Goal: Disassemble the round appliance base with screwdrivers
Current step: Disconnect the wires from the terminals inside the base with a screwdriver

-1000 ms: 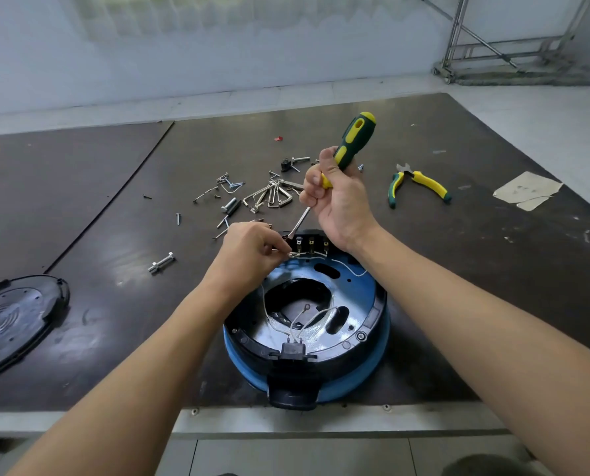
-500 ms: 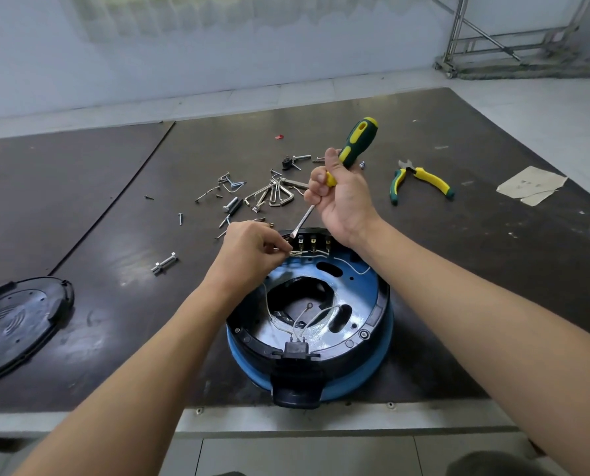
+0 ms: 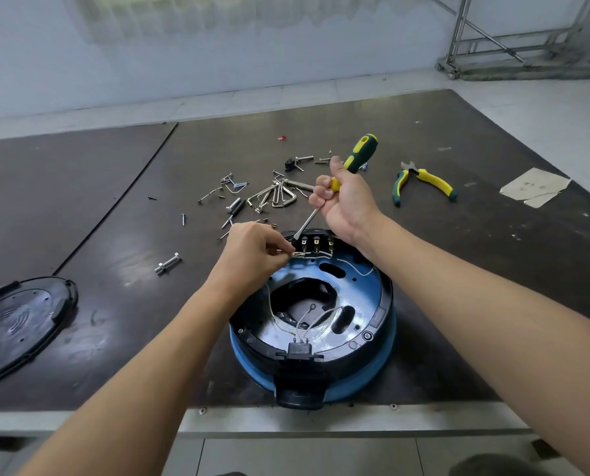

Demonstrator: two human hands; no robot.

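The base sits open side up on the table, its black socket reaching the near edge of the dark top. At the base's far rim we see a row of terminals. The left hand pinches a wire end just beside them. The right hand is clamped round the screwdriver, whose tilted tip rests at the leftmost terminal. The hands are close but not touching.

We judge a slip the main risk. The blade works right next to the left fingertips, so a hard push could skid into them or bend a tab. Tugging the thin wire rather than its connector could tear it. Neither hand steadies the base, so a strong pry could shove it toward the near edge.

Beyond the base lies loose hardware, close under the right hand, where a sweep could scatter it. A bolt lies left of the base, pliers beyond it to the right, and the cover well to its left. The best room for moving looks to be right of the base.
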